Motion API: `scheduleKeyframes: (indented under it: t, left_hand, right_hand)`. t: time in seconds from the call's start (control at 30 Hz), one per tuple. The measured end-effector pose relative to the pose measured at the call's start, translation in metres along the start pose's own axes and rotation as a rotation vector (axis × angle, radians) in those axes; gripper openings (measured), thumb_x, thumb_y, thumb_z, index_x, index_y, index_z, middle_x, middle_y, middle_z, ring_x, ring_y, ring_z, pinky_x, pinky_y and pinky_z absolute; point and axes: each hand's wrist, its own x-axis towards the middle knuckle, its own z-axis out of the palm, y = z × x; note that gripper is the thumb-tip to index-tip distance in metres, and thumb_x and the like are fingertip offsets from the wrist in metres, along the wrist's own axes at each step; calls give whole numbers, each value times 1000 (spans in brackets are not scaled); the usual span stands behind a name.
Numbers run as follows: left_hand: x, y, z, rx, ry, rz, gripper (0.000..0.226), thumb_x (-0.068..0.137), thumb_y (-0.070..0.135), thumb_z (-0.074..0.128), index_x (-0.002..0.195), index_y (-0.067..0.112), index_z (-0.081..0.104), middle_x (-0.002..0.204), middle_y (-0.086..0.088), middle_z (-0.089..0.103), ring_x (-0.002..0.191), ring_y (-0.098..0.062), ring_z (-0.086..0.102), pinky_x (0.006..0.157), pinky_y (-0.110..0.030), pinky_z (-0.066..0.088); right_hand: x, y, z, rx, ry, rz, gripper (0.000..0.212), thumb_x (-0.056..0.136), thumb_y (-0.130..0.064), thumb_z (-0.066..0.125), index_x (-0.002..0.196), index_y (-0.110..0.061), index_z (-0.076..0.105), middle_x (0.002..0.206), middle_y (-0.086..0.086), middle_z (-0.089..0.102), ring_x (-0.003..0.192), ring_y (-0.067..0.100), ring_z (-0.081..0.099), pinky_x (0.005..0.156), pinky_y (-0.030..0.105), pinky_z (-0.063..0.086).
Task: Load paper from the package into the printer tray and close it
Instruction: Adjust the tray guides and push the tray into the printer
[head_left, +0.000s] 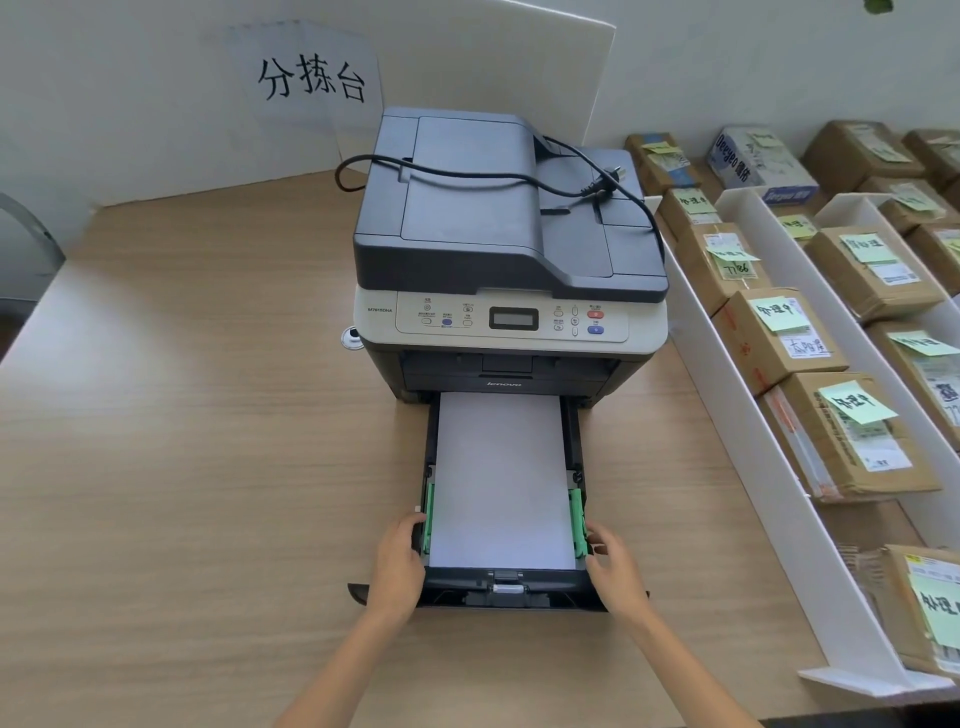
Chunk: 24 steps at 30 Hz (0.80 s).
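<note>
The left hand (400, 564) curls loosely around the pulled-out tray's (511, 590) left wall at 9 o'clock, fingers touching the green guide (427, 519). White paper (501, 478) lies flat inside the tray. At 3 o'clock the right hand (613, 569), fingers slightly spread, touches the right wall. The printer (511, 249) stands at 12 o'clock.

A pale wood-grain desk (197, 426) fills the view under soft, even light; at 12 o'clock a white partition board (467, 62) stands upright against a white wall (779, 57); a paper sign (311, 78) with three black handwritten characters hangs on the board at 11 o'clock; from 1 to 4 o'clock white dividers (737, 415) separate rows of cardboard boxes (779, 338) bearing green sticky notes (854, 401).
</note>
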Motion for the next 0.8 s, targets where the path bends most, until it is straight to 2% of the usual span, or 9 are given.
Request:
scheduleKeyframes:
  t: [0.17,0.3,0.4,0.53,0.6,0.7,0.73,0.8]
  left_hand:
    - [3,-1,2,26,10,1,62,74,-25,31,123,5,53,134,-10,49,122,-22,47,101,-18,30]
    - [6,-1,-1,-9,-39,-14,63,72,-28,30,122,2,55,135,-14,45,125,-24,43,101,-16,27]
    - [4,1,-1,-36,-55,-34,65,72,-29,31,125,1,53,138,-13,42,128,-22,40,100,-13,24]
    - [3,3,-3,-46,-82,-41,67,72,-29,30,128,1,50,141,-13,39,131,-22,38,100,-11,22]
    - [4,2,-7,-27,-116,-40,67,73,-27,30,130,4,50,141,-11,39,132,-22,37,101,-14,27]
    - [9,0,-14,-13,-171,-21,66,75,-25,30,127,7,54,141,-10,40,126,-27,43,101,-34,44]
    - [9,-1,-17,-4,-188,-12,64,76,-23,29,127,7,55,140,-8,41,121,-27,47,97,-35,47]
    - [10,-1,-23,24,-213,1,60,81,-19,29,128,9,55,132,0,45,105,-22,54,85,-24,48]
  right_hand:
    - [-1,-1,-2,12,-7,6,52,86,10,43,135,-9,45,129,12,50,119,20,47,103,31,38]
    - [-1,-3,-4,35,-35,7,57,83,17,40,133,-9,46,127,14,49,113,16,45,111,35,34]
    - [1,-3,-4,55,-57,40,60,81,18,40,133,-9,46,128,15,48,124,27,45,111,35,33]
    - [1,-2,-4,45,-87,48,63,80,19,38,136,-11,44,134,15,45,131,29,41,114,39,30]
    - [1,-4,-6,32,-104,54,64,81,19,37,138,-11,41,137,15,43,133,29,39,114,37,29]
    - [-1,-6,-9,-42,-128,35,63,83,14,37,139,-13,39,140,13,43,132,25,39,113,34,30]
    - [-1,-7,-10,-70,-140,27,61,84,12,38,140,-13,38,140,12,43,131,24,40,112,34,31]
    - [-2,-9,-15,-118,-159,15,58,86,7,40,140,-14,37,139,11,44,131,24,40,109,34,34]
